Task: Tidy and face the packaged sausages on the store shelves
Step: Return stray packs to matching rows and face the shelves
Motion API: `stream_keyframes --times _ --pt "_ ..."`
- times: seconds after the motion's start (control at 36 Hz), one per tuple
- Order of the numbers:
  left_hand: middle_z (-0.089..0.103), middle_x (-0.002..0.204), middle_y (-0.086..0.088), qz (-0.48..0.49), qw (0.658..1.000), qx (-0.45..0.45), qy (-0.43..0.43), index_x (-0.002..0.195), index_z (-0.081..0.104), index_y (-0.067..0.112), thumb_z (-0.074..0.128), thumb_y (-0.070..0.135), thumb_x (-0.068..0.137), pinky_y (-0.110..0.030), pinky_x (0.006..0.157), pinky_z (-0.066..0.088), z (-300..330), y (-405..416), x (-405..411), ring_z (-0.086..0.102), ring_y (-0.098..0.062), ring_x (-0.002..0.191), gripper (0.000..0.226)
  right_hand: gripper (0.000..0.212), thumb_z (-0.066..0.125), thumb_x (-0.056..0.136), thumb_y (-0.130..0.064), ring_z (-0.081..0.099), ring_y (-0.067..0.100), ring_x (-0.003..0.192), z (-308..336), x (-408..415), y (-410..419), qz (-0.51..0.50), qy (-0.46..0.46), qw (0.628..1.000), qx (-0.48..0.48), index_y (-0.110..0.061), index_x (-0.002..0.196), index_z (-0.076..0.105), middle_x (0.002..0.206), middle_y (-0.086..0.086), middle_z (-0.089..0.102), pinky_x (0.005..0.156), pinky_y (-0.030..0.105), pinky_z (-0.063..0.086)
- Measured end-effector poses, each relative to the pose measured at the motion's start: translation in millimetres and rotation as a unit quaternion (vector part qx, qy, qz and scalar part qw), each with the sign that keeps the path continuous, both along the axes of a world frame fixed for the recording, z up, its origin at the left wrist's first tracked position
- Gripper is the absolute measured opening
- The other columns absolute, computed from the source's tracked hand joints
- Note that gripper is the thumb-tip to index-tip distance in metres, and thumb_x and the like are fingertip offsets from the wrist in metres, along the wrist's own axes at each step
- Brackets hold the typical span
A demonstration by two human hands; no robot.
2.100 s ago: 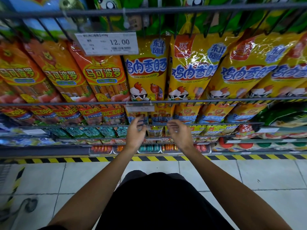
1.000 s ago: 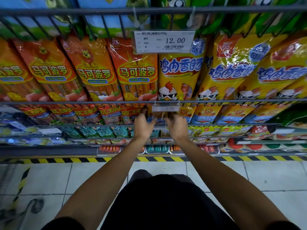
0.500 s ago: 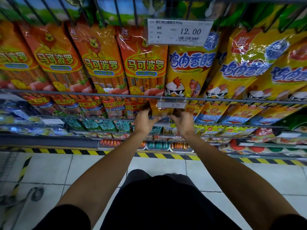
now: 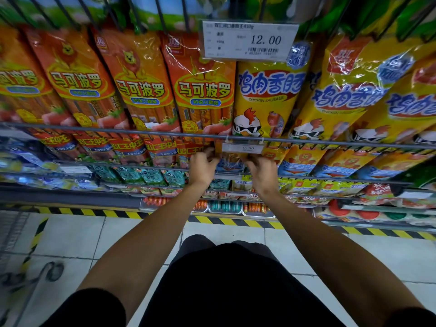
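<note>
I am gripping one sausage pack (image 4: 232, 161) on the second shelf row with both hands: left hand (image 4: 203, 166) curling around its left edge, right hand (image 4: 260, 169) around its right, just beneath the small price tag (image 4: 243, 148).

Pale tiled floor (image 4: 226, 232) (hazard-striped edge (image 4: 236, 220)).

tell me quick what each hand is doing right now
Left hand: fingers curled onto the left edge of a sausage pack below the small price tag.
Right hand: fingers curled onto the same pack's right edge.
</note>
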State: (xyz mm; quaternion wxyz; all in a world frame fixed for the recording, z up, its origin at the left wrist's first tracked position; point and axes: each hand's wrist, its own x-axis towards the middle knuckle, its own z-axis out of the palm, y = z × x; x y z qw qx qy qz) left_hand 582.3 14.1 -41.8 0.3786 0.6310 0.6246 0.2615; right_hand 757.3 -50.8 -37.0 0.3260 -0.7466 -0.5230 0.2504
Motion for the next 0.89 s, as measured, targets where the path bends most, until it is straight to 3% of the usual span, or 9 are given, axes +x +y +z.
stream_keyframes --times 0.08,0.22,0.33,0.42,0.47,0.56,0.69,0.78,0.89 --pt "0.077 0.112 -0.017 -0.031 0.998 0.0 0.045 0.125 0.073 0.002 0.065 0.012 0.101 -0.046 0.089 0.057 -4 0 -3 0.07 -0.034 0.098 0.027 0.026 0.062 0.103 -0.021 0.072 0.029 0.092 -2 1 2 0.012 -0.014 1.0 -0.014 -0.008 0.121 0.075 0.108 0.011 0.078 0.081 0.043 0.056" --pt "0.078 0.106 -0.016 -0.044 0.997 0.005 0.058 0.119 0.076 0.002 0.064 0.017 0.104 -0.044 0.087 0.059 -9 -10 -17 0.073 -0.032 0.096 0.024 0.022 0.065 0.102 -0.022 0.073 0.022 0.088 -5 4 -3 0.008 -0.004 1.0 0.013 -0.011 0.116 0.077 0.104 0.006 0.079 0.082 0.032 0.057" --pt "0.078 0.106 -0.009 -0.057 0.988 0.119 0.073 0.12 0.075 0.008 0.063 0.016 0.104 -0.03 0.074 0.057 -11 -30 -28 0.072 -0.02 0.084 0.022 0.02 0.068 0.1 -0.022 0.071 0.011 0.092 -12 1 -23 -0.032 0.029 0.997 0.062 -0.009 0.113 0.076 0.104 0.004 0.079 0.089 0.019 0.054" --pt "0.074 0.118 -0.005 -0.137 0.977 0.157 0.049 0.126 0.072 0.009 0.061 0.013 0.104 -0.032 0.085 0.056 -10 -39 -26 0.069 -0.018 0.098 0.025 0.018 0.068 0.1 -0.02 0.064 -0.001 0.09 -14 -1 -28 0.023 0.02 0.997 0.073 -0.011 0.115 0.075 0.106 0.001 0.077 0.088 0.005 0.049" --pt "0.067 0.127 -0.006 -0.199 0.97 0.133 0.032 0.134 0.066 0.009 0.06 0.01 0.103 -0.029 0.099 0.05 -9 -41 -19 0.063 -0.019 0.115 0.031 0.023 0.067 0.101 -0.017 0.065 0.0 0.097 -10 -2 -24 0.084 0.025 0.994 0.061 -0.011 0.123 0.071 0.115 0.0 0.075 0.093 0.014 0.053" --pt "0.057 0.136 -0.006 -0.215 0.972 0.093 0.028 0.141 0.06 0.008 0.06 0.005 0.101 -0.017 0.104 0.037 -9 -40 -11 0.054 -0.019 0.127 0.04 0.037 0.066 0.101 -0.017 0.067 0.017 0.112 -4 -5 -15 0.136 0.009 0.991 0.016 -0.007 0.137 0.062 0.129 0.006 0.07 0.097 0.028 0.052" --pt "0.038 0.155 -0.003 -0.247 0.966 0.042 0.067 0.155 0.047 0.018 0.057 0.007 0.103 -0.033 0.113 0.041 -13 -42 -13 0.04 -0.018 0.143 0.054 0.047 0.062 0.101 -0.012 0.057 0.025 0.131 0 -7 -16 0.149 0.031 0.988 -0.022 -0.006 0.147 0.052 0.144 0.01 0.059 0.11 0.031 0.045" --pt "0.025 0.168 -0.004 -0.252 0.964 0.029 0.08 0.161 0.034 0.017 0.056 0.009 0.105 -0.034 0.119 0.037 -14 -49 -22 0.027 -0.021 0.155 0.061 0.052 0.065 0.099 -0.01 0.054 0.024 0.133 -4 -9 -23 0.157 0.026 0.987 -0.019 -0.009 0.149 0.048 0.147 0.009 0.054 0.107 0.022 0.037" --pt "0.014 0.172 0.003 -0.13 0.99 0.009 0.053 0.164 0.026 0.02 0.057 0.012 0.105 -0.009 0.112 0.02 -12 -57 -42 0.014 -0.007 0.155 0.067 0.051 0.066 0.098 -0.007 0.059 0.02 0.129 -5 -16 -25 0.163 0.066 0.984 -0.028 -0.01 0.147 0.051 0.141 0.006 0.061 0.113 0.038 0.046"
